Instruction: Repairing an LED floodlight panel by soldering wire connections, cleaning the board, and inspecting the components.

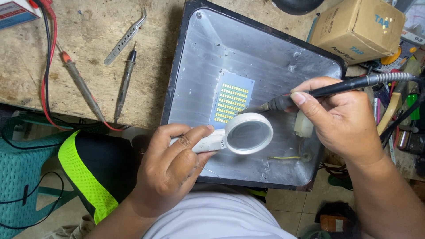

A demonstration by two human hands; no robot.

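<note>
- The left hand (170, 166) was clenched around the white plastic handle of a round magnifying glass (248, 133), holding the lens just above the lower edge of the small pale board of yellow LED chips (231, 102).
- The right hand (343, 119) held a black pen-shaped soldering iron (318, 92) in a pinching grip, its tip reaching toward 9 o'clock and meeting the board's lower right corner, just beside the lens rim.
- The board sat at the centre of a black-framed floodlight housing with a dull silver reflector (265, 57), which rested on the scuffed wooden worktop (88, 35).
- To do this well, it seemed wise to keep the lens steady and clear of the hot tip, and to touch one chip pad only.
- At 10 o'clock from the housing lay metal tweezers (126, 37) and two meter probes (126, 82); a brown cardboard box (356, 28) stood at 1 o'clock.
- The exact contact point was hard to make out, since the lens rim covered part of it.
- The iron's cable ran out of frame at 3 o'clock, and the clutter there was too tangled to name.
</note>
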